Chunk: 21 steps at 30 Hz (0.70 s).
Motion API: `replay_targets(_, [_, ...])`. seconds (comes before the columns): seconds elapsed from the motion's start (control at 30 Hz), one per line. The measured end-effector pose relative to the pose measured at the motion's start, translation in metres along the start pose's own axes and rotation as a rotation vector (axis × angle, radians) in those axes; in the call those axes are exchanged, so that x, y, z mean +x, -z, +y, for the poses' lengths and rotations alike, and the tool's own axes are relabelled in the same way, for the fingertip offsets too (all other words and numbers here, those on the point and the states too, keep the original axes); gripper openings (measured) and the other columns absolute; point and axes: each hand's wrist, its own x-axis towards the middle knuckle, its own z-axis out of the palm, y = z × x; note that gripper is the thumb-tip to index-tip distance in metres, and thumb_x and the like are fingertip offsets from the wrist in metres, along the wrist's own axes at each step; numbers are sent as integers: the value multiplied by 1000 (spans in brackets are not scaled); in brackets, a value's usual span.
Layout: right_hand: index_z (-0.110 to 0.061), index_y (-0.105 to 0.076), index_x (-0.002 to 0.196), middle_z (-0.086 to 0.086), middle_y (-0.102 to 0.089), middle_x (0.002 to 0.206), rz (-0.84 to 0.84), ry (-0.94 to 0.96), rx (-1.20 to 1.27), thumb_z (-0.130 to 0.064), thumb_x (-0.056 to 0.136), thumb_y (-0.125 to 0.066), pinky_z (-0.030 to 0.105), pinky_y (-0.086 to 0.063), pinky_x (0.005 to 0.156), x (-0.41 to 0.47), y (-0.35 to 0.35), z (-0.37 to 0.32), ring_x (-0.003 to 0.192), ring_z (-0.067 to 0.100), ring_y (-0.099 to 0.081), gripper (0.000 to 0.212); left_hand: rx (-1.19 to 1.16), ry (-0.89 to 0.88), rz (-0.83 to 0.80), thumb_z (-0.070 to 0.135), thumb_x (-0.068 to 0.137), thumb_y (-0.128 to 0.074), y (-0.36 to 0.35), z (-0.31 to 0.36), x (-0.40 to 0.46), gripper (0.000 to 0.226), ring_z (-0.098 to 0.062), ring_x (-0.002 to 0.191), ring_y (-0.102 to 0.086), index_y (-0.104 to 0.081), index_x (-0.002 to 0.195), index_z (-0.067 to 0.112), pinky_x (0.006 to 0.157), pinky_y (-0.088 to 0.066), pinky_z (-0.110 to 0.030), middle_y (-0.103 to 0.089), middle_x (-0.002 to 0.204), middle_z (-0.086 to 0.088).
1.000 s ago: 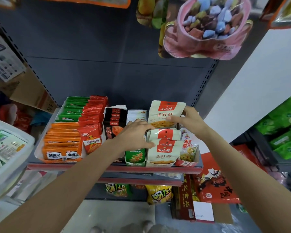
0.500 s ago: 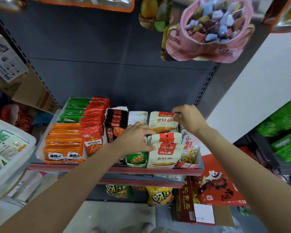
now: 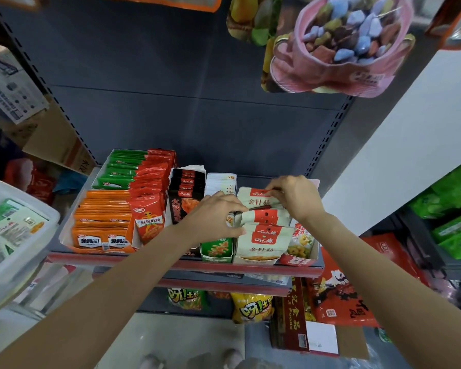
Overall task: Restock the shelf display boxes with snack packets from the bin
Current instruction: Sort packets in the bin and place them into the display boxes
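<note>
Right hand (image 3: 294,198) pinching cream packet (image 3: 257,199), left hand (image 3: 214,217)

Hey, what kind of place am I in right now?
Most likely a small grocery or snack shop. A metal shelf holds display boxes of snack packets, bags of sweets hang above, and a restocking bin sits to the left.
</note>
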Motion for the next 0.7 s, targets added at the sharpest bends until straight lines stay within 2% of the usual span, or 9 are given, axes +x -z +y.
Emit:
replay_targets(0.13, [-26,-65,114,-1,-68,111,-94,8,-141,-24,98,-45,32,-47,76,-4,-10,-4,99,21,-62,26,15,9,17,44,81,-66,2,3,1,51,-9,115,-39,-50,126,29,99,-31,-32,-50,122,11])
replay_targets(0.23, [-21,-67,112,0,-67,110,-92,-57,35,-24,94,-54,34,-50,80,-4,-4,-5,101,20,-61,22,-8,12,13,46,78,-68,3,2,0,58,-8,118,-37,-46,129,31,98,-30,-31,-48,127,12])
replay_targets(0.37, [-14,-69,107,5,-68,105,42,-57,210,-17,91,-59,36,-52,84,4,3,-16,94,20,-63,19,-87,28,0,48,75,-71,13,-3,-8,67,-6,123,-35,-42,134,32,102,-29,-32,-46,134,15])
replay_targets(0.43, [-12,-67,110,6,-68,105,68,-53,284,-12,90,-59,35,-51,89,10,2,-32,95,20,-63,22,-105,80,69,42,81,-67,22,-11,-15,56,-8,121,-40,-46,132,30,102,-34,-34,-50,132,11])
replay_targets(0.5, [-11,-65,115,9,-66,107,41,-39,310,-9,90,-57,35,-49,91,18,-3,-54,98,22,-63,26,-209,166,189,31,87,-62,35,-26,-26,41,-7,111,-51,-53,126,24,97,-42,-30,-59,121,7])
replay_targets(0.6, [-13,-63,116,10,-64,109,-22,12,275,-10,90,-55,37,-48,88,30,-18,-98,99,26,-62,28,-317,284,383,19,87,-61,56,-59,-55,23,-9,90,-60,-63,110,18,86,-49,-29,-66,99,4])
replay_targets(0.7, [-15,-57,122,9,-58,117,-99,106,144,-14,92,-50,40,-48,89,45,-34,-160,108,27,-57,32,-286,432,481,18,89,-57,78,-109,-97,19,-14,84,-60,-64,106,19,81,-51,-33,-64,86,7])
